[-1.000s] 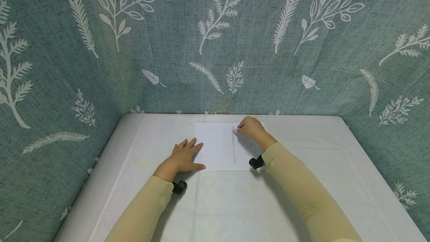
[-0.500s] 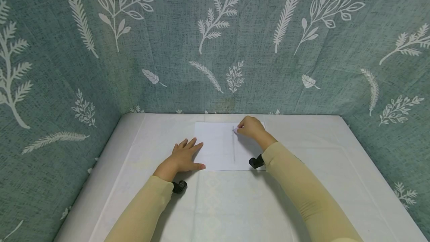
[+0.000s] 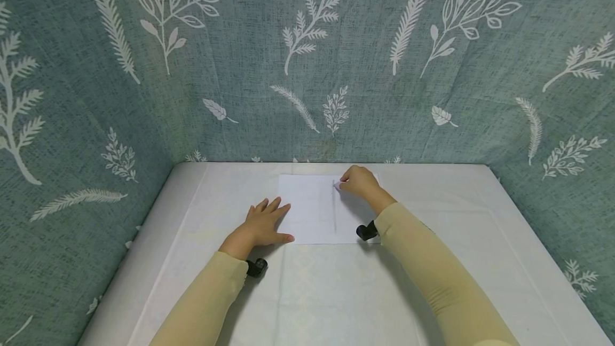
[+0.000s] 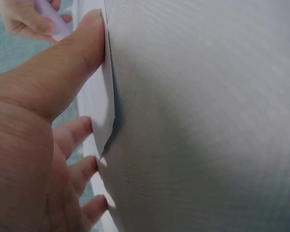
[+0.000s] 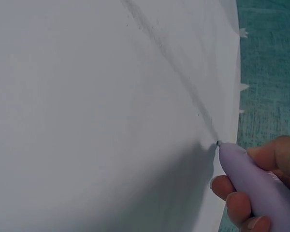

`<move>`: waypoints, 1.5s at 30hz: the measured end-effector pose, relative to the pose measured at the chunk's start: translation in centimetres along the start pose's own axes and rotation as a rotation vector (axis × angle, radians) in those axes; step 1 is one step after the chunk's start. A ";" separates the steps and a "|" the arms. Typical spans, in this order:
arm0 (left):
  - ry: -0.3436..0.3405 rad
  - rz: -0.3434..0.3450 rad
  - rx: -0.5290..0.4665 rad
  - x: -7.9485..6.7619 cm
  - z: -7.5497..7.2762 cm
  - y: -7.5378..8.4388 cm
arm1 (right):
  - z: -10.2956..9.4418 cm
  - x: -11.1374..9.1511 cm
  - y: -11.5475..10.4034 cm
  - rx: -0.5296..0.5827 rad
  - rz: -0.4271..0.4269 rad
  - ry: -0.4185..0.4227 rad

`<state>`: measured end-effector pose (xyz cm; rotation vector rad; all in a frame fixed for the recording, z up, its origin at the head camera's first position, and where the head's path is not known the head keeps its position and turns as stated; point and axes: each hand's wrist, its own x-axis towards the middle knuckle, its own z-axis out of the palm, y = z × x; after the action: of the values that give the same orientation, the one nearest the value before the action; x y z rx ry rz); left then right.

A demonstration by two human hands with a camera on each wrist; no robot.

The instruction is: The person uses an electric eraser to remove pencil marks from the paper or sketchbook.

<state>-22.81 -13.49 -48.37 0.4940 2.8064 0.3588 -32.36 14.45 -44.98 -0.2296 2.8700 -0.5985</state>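
Observation:
My right hand pinches a thick lavender pen-shaped tool with a small dark tip. In the right wrist view that tip touches the end of a grey, smudged line on a sheet of white paper. Small dark specks lie beside the line. My left hand rests at the paper's left edge, fingers spread and thumb on the near left corner. In the left wrist view its thumb lies on the paper, whose edge lifts a little off the cloth.
A white cloth-covered table lies beneath the paper. Green fabric with white leaf prints hangs behind it and at both sides. A black wrist camera sits at the left cuff and another black camera at the right cuff.
Hardly anything differs: the lavender tool stays at the far end of the line, with at most a tiny shift. The left hand and paper keep their places.

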 end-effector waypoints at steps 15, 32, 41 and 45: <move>0.000 0.000 -0.001 -0.1 0.0 0.0 | 0.2 0.1 0.0 -0.007 0.019 0.031; -0.005 -0.008 0.000 0.0 0.1 -0.1 | 0.2 0.3 -0.2 -0.017 0.021 0.033; -0.006 -0.011 0.006 0.1 0.0 -0.1 | 0.2 0.3 -0.3 -0.009 0.003 0.046; -0.007 -0.007 0.000 0.1 0.0 -0.1 | 0.3 0.4 -0.1 -0.022 0.028 0.061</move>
<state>-22.95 -13.56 -48.41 0.4843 2.8012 0.3548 -32.68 14.14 -45.23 -0.1770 2.9349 -0.5791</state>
